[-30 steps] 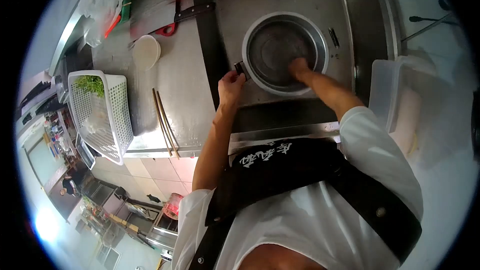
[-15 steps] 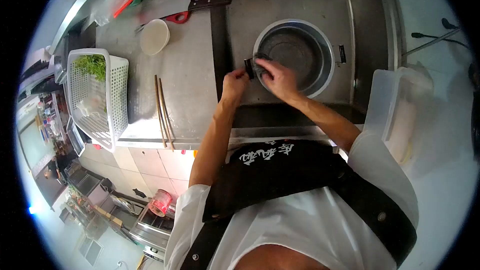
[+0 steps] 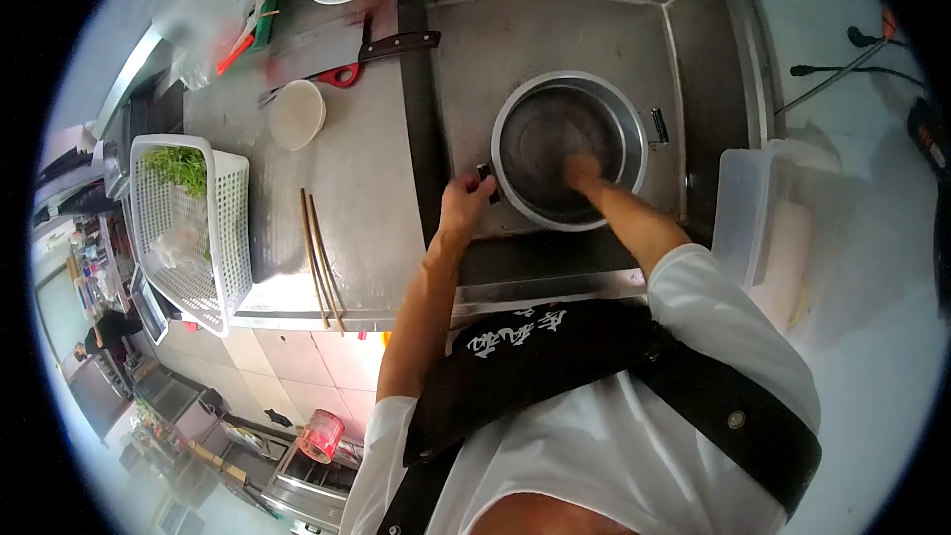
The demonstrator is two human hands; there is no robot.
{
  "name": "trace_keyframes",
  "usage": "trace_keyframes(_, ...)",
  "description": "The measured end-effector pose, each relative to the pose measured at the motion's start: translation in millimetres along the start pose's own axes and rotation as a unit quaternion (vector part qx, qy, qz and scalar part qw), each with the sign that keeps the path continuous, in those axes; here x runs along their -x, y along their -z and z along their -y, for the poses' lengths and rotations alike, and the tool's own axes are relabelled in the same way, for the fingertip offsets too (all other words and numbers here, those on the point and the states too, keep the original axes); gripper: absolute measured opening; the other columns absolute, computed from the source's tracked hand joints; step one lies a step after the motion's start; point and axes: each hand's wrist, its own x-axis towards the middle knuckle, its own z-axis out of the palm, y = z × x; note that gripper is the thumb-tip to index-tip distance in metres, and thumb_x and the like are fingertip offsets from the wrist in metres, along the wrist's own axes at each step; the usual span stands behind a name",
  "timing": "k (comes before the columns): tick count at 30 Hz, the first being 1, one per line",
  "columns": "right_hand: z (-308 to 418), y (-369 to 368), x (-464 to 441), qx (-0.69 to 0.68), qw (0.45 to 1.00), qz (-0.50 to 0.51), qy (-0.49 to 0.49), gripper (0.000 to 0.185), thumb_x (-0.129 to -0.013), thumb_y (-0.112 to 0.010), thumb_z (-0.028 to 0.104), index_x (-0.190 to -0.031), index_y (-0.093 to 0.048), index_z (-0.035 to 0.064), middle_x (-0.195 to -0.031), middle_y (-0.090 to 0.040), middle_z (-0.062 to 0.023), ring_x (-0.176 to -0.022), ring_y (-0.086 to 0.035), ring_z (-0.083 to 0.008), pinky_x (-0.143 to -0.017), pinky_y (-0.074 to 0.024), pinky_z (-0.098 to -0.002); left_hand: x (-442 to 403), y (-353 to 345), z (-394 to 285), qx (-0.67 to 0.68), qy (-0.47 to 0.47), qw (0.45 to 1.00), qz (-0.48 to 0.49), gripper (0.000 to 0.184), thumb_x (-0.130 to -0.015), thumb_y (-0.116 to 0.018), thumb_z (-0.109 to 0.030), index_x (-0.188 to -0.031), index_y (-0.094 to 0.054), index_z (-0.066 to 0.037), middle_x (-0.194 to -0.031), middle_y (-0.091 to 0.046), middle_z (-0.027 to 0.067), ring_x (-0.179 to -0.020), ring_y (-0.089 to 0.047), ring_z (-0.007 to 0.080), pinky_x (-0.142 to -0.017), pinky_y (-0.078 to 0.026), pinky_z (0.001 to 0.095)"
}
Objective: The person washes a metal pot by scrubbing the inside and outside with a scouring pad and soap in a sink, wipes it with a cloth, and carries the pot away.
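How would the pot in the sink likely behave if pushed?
The pot would probably slide rather than tip, being wide and resting on the flat sink floor. Its metallic wall suggests stiffness. It might swivel, since the left hand touches only one side handle.

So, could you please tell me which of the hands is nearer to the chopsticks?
Left. The left hand holds the handle of the pot, to the chopsticks' right; the right hand is farther, inside the pot.
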Motion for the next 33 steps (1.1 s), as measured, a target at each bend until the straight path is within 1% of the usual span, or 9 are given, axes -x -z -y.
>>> trace_keyframes(3,50,-34,10,-0.332,0.941,0.050,0.028,0.033,-0.084,-0.053,0.020,-0.114,-0.058,0.0079,-0.107,-0.059,-0.0154,-0.100,-0.055,-0.0279,-0.083,-0.0454,-0.0452,7,-9,0,-0.047,-0.023,0.999,-0.008,0.037,-0.078,-0.066,-0.031,-0.075,-0.058,0.005,-0.075,-0.054,0.0132,-0.072,-0.050,0.0173,-0.067,-0.041,0.0326)
trace_keyframes(6,82,22,-37,-0.823,0.532,0.171,-0.103,0.027,-0.082,-0.053,0.012,-0.108,-0.059,0.0070,-0.101,-0.060,-0.0090,-0.090,-0.057,-0.0257,-0.077,-0.0478,-0.0410,28,1,-21,-0.098,-0.088,0.989,-0.073,0.036,-0.077,-0.066,-0.029,-0.075,-0.058,0.006,-0.080,-0.052,0.0157,-0.076,-0.052,0.0247,-0.069,-0.042,0.0355)
trace_keyframes(8,92,117,-27,-0.829,0.515,0.000,-0.220,0.026,-0.082,-0.052,0.011,-0.107,-0.057,0.0053,-0.101,-0.059,-0.0096,-0.090,-0.057,-0.0263,-0.076,-0.0478,-0.0394,44,7,-49,-0.148,-0.163,0.969,-0.112,0.034,-0.076,-0.065,-0.028,-0.076,-0.058,0.005,-0.085,-0.052,0.0163,-0.080,-0.052,0.0297,-0.072,-0.042,0.0372)
trace_keyframes(12,120,119,28,-0.802,0.598,-0.001,0.003,0.028,-0.082,-0.048,0.005,-0.109,-0.056,0.0050,-0.097,-0.059,-0.0073,-0.085,-0.054,-0.0187,-0.079,-0.0454,-0.0327,53,3,-82,-0.259,-0.294,0.905,-0.164,0.026,-0.074,-0.066,-0.021,-0.080,-0.059,0.004,-0.090,-0.052,0.0153,-0.086,-0.050,0.0311,-0.075,-0.043,0.0385)
trace_keyframes(14,127,122,78,-0.511,0.849,0.064,0.120,0.029,-0.083,-0.048,0.006,-0.110,-0.058,0.0018,-0.103,-0.061,-0.0139,-0.094,-0.056,-0.0221,-0.081,-0.0446,-0.0351,52,1,-95,-0.235,-0.316,0.901,-0.182,0.025,-0.074,-0.066,-0.019,-0.081,-0.060,0.003,-0.090,-0.053,0.0151,-0.086,-0.050,0.0316,-0.074,-0.043,0.0386)
trace_keyframes(16,93,78,71,-0.200,0.939,0.067,0.273,0.032,-0.082,-0.053,0.013,-0.112,-0.060,0.0041,-0.103,-0.062,-0.0185,-0.095,-0.059,-0.0279,-0.081,-0.0452,-0.0369,52,0,-104,-0.191,-0.305,0.913,-0.193,0.026,-0.075,-0.066,-0.021,-0.081,-0.060,0.003,-0.087,-0.053,0.0159,-0.085,-0.051,0.0322,-0.074,-0.043,0.0387)
trace_keyframes(21,42,32,-41,0.247,0.898,-0.185,0.314,0.022,-0.072,-0.059,0.022,-0.088,-0.069,0.0120,-0.090,-0.064,-0.0056,-0.095,-0.057,-0.0283,-0.085,-0.0424,-0.0419,47,-14,-106,-0.170,-0.176,0.961,-0.132,0.035,-0.076,-0.063,-0.031,-0.082,-0.059,0.003,-0.080,-0.059,0.0202,-0.076,-0.058,0.0358,-0.069,-0.044,0.0411)
trace_keyframes(27,82,194,-4,0.279,0.691,-0.241,0.621,0.020,-0.068,-0.057,0.018,-0.083,-0.069,0.0123,-0.095,-0.061,-0.0047,-0.102,-0.048,-0.0256,-0.088,-0.0381,-0.0405,51,-5,-97,-0.142,-0.084,0.980,-0.113,0.035,-0.078,-0.063,-0.030,-0.083,-0.061,0.005,-0.070,-0.061,0.0143,-0.065,-0.056,0.0176,-0.063,-0.044,0.0331)
trace_keyframes(33,19,153,14,0.302,0.891,0.129,0.313,0.026,-0.079,-0.058,0.017,-0.102,-0.065,0.0069,-0.105,-0.061,-0.0115,-0.107,-0.051,-0.0279,-0.089,-0.0408,-0.0416,47,-6,-94,-0.078,-0.103,0.978,-0.164,0.035,-0.079,-0.062,-0.029,-0.077,-0.057,0.006,-0.064,-0.056,0.0088,-0.061,-0.048,0.0140,-0.059,-0.042,0.0328)
